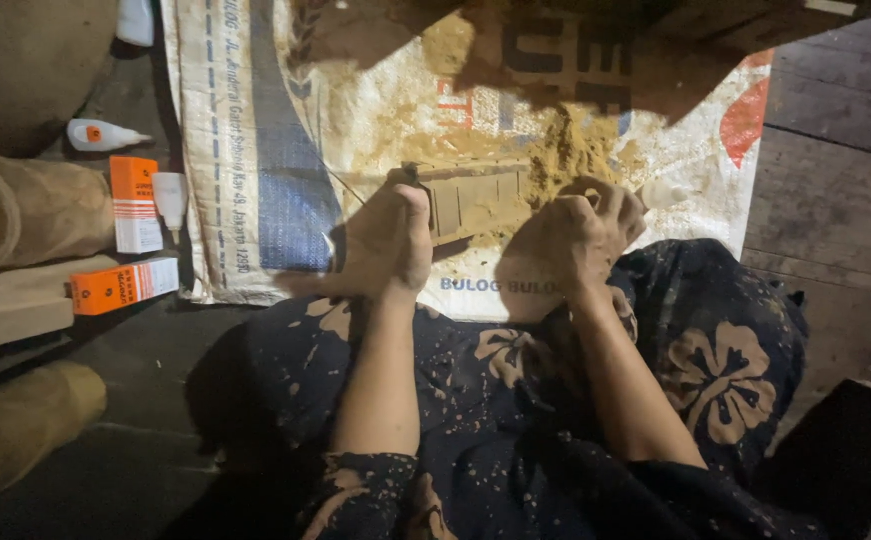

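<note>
My left hand [393, 240] is closed around the left end of a dusty wooden piece [476, 198] with carved slots that lies across a woven plastic sack [256, 150]. My right hand [576, 235] is clenched around a small whitish squeeze bottle [664, 192], whose tip pokes out to the right beside the wooden piece. A heap of yellowish sawdust [566, 150] sits on the sack just beyond both hands. Both hands are coated in dust.
Left of the sack lie two white glue bottles [101, 135], two orange-and-white boxes [134, 203], a wooden plank [11, 310] and rolled brownish cylinders [31, 215]. A dark floral skirt [716, 370] covers my lap. Wooden floorboards [836, 200] extend to the right.
</note>
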